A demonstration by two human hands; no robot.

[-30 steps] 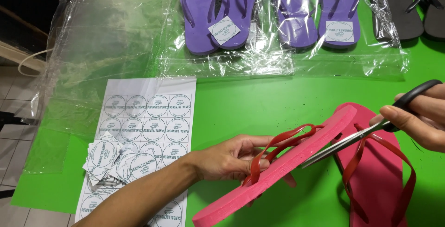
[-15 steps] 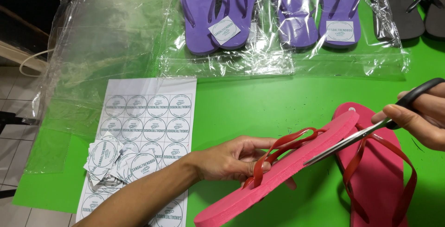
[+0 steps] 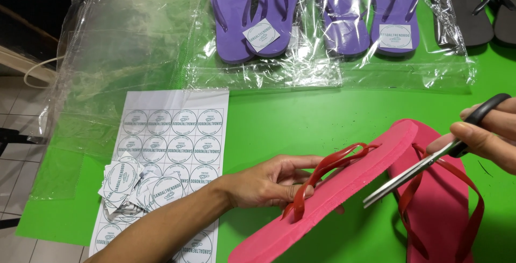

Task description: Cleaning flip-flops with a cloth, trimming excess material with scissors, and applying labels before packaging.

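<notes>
Gripping a pink flip-flop [image 3: 344,188] tipped up on its long edge, the left hand [image 3: 271,182] has its fingers curled about the sole just beside the red strap [image 3: 328,169], thumb side up, and the sandal slants across the green table [image 3: 301,112] from lower centre up toward the right. Right against its far side come the scissors [image 3: 424,169], blades nearly together and pointing down-left, tips close by the sole's edge; whether they touch it, hard to say. The right hand [image 3: 492,134] is closed around the black handles, fingers folded through the loops at the frame's right edge. Behind the tilted sandal lies a second pink flip-flop [image 3: 438,204], flat on the table, its red straps facing up. Off to the left sits a white sheet of round labels [image 3: 172,134], with a loose heap of cut-out labels [image 3: 131,185] piled on its lower left corner. Along the far edge, two pairs of purple flip-flops [image 3: 314,10] rest in clear plastic bags, each with a label on it, and dark grey ones [image 3: 473,5] show at the top right. More empty clear bags [image 3: 102,53] spread over the table's left end.
</notes>
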